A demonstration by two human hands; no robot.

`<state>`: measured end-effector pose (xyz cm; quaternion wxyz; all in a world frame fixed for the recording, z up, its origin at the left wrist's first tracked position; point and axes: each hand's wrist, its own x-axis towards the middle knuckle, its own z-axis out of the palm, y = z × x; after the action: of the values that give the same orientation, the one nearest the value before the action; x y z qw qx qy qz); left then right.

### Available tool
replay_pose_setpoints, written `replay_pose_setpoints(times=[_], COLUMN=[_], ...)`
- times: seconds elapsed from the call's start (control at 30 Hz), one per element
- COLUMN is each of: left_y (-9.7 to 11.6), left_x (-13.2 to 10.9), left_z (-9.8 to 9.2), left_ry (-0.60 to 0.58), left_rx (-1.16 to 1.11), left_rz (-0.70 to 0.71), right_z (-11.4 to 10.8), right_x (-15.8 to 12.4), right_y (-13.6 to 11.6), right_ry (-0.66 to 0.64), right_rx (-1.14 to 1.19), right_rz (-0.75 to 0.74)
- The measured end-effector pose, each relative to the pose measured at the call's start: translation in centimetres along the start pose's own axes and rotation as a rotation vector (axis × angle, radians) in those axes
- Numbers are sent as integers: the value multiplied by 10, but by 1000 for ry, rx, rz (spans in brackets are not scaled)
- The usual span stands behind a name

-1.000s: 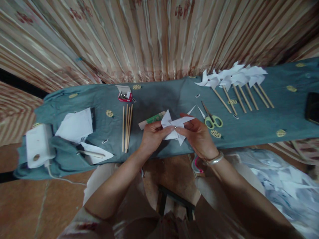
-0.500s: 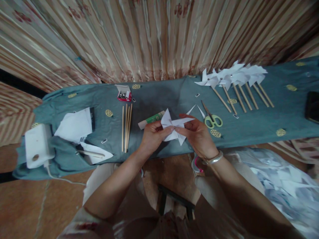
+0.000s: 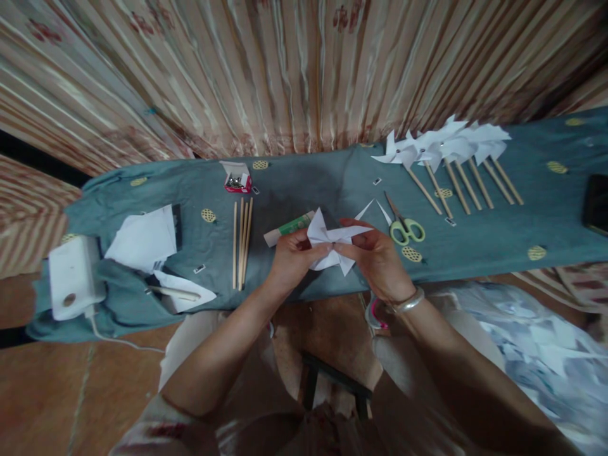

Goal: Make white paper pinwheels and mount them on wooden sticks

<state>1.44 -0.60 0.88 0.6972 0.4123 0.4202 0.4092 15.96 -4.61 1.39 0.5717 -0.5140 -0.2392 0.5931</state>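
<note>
A white paper pinwheel (image 3: 320, 227) without a visible stick is held over the near edge of the cloth-covered table. My left hand (image 3: 293, 256) grips its left side, thumb near the centre. From the right, my right hand (image 3: 377, 253) is closed on it too, its thumb meeting the middle, where a small pin seems to sit. Fingers behind the paper are hidden. A green and white glue stick (image 3: 292, 227) lies just behind my left hand. Close to my right hand are green-handled scissors (image 3: 403, 227) and thin paper offcuts (image 3: 382, 212).
Finished pinwheels on sticks (image 3: 446, 149) lie at the back right. To the left are several wooden sticks (image 3: 243, 244), an open red box of pins (image 3: 237, 182), paper sheets (image 3: 145, 240) and a white device (image 3: 73, 278) with a cable. A bag of papers (image 3: 546, 354) stands at lower right.
Both hands keep hold of the pinwheel in nearly the same place. My thumbs seem to press closer over its centre, covering more of the pin.
</note>
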Motion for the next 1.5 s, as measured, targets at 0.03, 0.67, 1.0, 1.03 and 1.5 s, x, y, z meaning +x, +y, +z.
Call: replay_pose_setpoints(times=[0.03,0.67,1.0,1.03,1.5], left_y=[0,13,42,41,30], left_x=[0,3,42,44,55], left_z=[0,-8,-103,-108,-106], left_ry=[-1,-12,430,442,405], left_rx=[-13,92,1087,1203,1470], left_rz=[-2,72,476,449,333], right_z=[0,0,-8,-9,-15], right_x=[0,3,5,5,-4], right_y=[0,-1,-19,-20,-37], right_ry=[-7,-54,-28,-28,-79], right_rx=[0,49,48,45,44], right_rz=[-5,13,-70,-77,-87])
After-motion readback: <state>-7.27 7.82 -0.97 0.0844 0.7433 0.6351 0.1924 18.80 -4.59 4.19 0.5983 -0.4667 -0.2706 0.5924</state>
